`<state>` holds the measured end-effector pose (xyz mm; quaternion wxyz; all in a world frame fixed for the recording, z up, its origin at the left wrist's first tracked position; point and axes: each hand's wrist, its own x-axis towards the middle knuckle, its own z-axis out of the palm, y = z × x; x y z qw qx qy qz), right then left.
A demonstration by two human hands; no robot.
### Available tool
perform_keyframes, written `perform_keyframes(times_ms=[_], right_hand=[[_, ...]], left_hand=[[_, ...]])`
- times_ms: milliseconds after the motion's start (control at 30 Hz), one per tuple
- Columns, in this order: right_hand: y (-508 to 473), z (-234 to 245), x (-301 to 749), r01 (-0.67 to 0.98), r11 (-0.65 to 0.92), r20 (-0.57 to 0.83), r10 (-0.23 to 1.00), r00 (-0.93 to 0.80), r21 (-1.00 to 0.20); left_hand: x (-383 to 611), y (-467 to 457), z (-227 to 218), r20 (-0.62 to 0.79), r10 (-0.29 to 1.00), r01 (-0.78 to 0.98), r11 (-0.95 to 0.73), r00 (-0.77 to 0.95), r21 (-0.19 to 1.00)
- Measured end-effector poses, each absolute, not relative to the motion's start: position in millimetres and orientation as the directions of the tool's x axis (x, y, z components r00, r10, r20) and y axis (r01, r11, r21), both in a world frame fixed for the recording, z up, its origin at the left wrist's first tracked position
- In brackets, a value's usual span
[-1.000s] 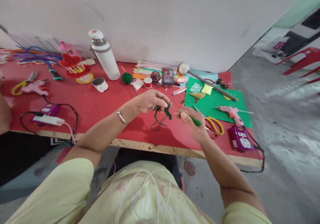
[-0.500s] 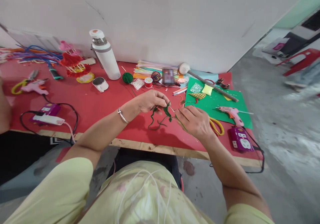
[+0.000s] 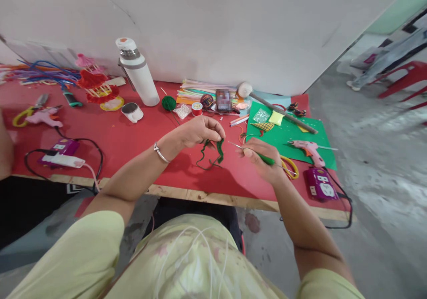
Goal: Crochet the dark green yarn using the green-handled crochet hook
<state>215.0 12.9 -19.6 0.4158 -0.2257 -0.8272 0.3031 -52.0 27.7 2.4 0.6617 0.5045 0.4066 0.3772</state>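
Note:
My left hand (image 3: 200, 132) is closed in a pinch on a small piece of green crochet work (image 3: 218, 150), with loose green yarn (image 3: 202, 159) hanging from it above the red table (image 3: 133, 139). My right hand (image 3: 262, 159) is closed on a crochet hook with a green handle (image 3: 267, 159); its metal tip (image 3: 233, 144) points left, a short way from the green piece. A silver bangle is on my left wrist.
Yellow-handled scissors (image 3: 290, 167), a pink glue gun (image 3: 308, 150) on a green sheet (image 3: 293, 139) and a purple power strip (image 3: 318, 184) lie to the right. A white bottle (image 3: 136, 72), a cup (image 3: 131, 112), a green yarn ball (image 3: 168, 103) and thread spools stand behind. Another glue gun and cables lie left.
My right hand turned from palm-down over the yarn back to holding the hook up, with its tip drawn out to the right of the green piece. My left hand stayed put.

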Motion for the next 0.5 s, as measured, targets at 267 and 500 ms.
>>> perform_keyframes(times_ms=[267, 500], right_hand=[[6.8, -34.4, 191.4, 0.112, 0.560, 0.510, 0.807, -0.296, -0.821], [6.7, -23.7, 169.6, 0.036, 0.539, 0.515, 0.820, -0.250, -0.841]], left_hand=[[-48.1, 26.5, 2.2, -0.167, 0.941, -0.254, 0.245, 0.295, 0.936], [-45.0, 23.8, 0.8, -0.130, 0.984, -0.346, 0.165, 0.120, 0.924]])
